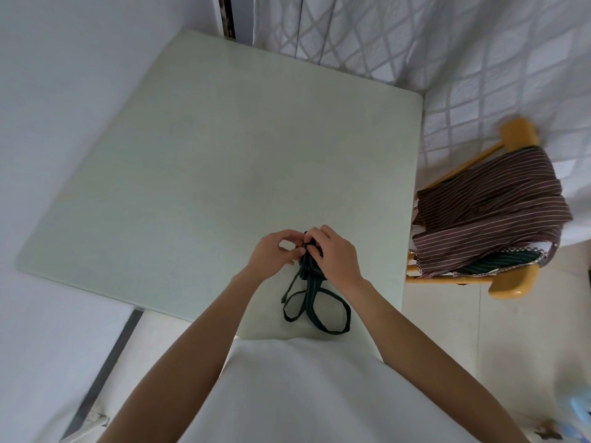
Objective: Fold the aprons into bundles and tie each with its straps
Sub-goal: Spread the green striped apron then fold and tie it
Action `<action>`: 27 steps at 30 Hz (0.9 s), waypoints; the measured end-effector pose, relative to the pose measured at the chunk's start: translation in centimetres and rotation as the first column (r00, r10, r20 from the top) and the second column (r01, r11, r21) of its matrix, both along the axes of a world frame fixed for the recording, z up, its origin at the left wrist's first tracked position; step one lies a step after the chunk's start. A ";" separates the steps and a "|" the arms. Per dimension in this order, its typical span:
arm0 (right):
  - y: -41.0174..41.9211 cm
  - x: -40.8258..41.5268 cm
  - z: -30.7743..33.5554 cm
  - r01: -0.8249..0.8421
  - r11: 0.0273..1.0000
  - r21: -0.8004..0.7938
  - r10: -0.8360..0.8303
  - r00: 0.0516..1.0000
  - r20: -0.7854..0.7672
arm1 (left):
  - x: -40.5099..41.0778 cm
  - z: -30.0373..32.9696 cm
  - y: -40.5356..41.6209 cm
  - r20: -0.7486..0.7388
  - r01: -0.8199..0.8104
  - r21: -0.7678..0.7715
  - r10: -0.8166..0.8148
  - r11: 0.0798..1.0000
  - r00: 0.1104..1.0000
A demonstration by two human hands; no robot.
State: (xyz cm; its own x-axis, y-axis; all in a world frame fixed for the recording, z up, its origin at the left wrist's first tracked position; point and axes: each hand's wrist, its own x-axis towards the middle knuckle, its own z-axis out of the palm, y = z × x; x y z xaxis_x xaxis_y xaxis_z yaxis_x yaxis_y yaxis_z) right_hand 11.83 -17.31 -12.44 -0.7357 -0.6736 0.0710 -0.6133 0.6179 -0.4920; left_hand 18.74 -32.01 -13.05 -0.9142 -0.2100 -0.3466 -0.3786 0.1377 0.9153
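Dark striped apron bundle (309, 265) sits on the desk (204, 174), pinched under both grips — left hand (274, 254), right hand (335, 254). Keep it squeezed, then cinch the straps (315, 306) trailing below.

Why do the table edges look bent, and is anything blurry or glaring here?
Head view: the wide-angle lens bows the table edges and stretches the arms; light is soft and even, no glare, faint shadows under the left hand and right hand; the chair at the right edge looks smeared; the dark apron bundle stays reasonably sharp.
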 end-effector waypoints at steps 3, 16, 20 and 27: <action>0.3 0.2 -0.2 -0.020 1.000 -0.019 0.021 1.000 0.017 | -0.4 0.1 -0.5 0.081 0.048 0.036 -0.051 0.998 0.995; -0.4 1.6 -1.2 0.048 0.998 -0.036 -0.042 0.987 0.158 | -0.7 0.0 -3.3 0.124 0.483 -0.504 -0.493 0.716 0.861; -0.7 1.7 -1.3 0.053 0.999 0.005 -0.053 0.987 0.151 | -0.7 0.1 -3.1 0.046 0.418 -0.736 -0.576 0.532 0.816; -1.2 2.0 -1.2 0.033 0.999 0.040 -0.039 0.987 0.159 | 0.1 -1.0 -3.4 0.204 0.395 -0.454 -0.338 0.799 0.919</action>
